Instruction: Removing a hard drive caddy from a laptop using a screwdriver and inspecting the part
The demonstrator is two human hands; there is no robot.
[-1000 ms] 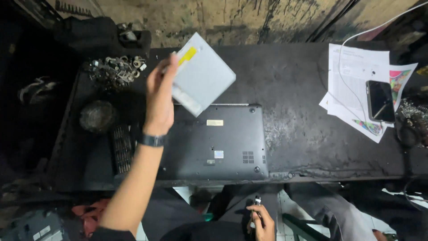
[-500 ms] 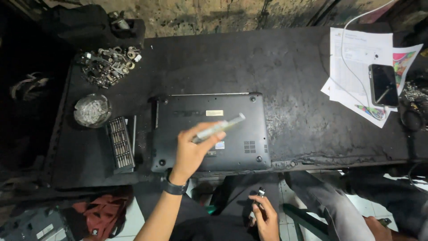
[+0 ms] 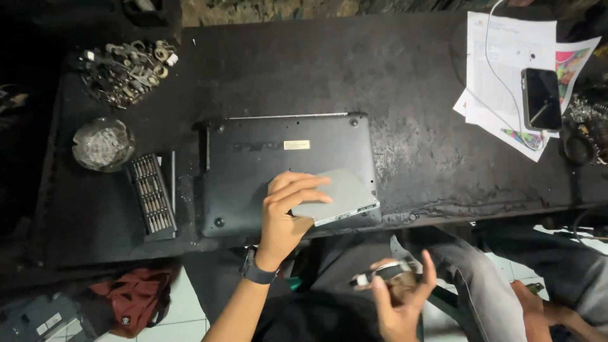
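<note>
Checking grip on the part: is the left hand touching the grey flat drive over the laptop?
Touching: the head view shows the left hand with fingers laid across the grey drive.

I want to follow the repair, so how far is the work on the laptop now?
Done: the laptop lies bottom up on the table. In hand: the left hand holds the grey flat drive over its corner; the right hand holds a small tool. Left: the bottom cover is still on.

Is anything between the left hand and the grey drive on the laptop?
Nothing visible. The left hand already grips the grey drive, fingers across its top, over the upturned laptop. The right hand is below the table edge, holding a small tool.
</note>
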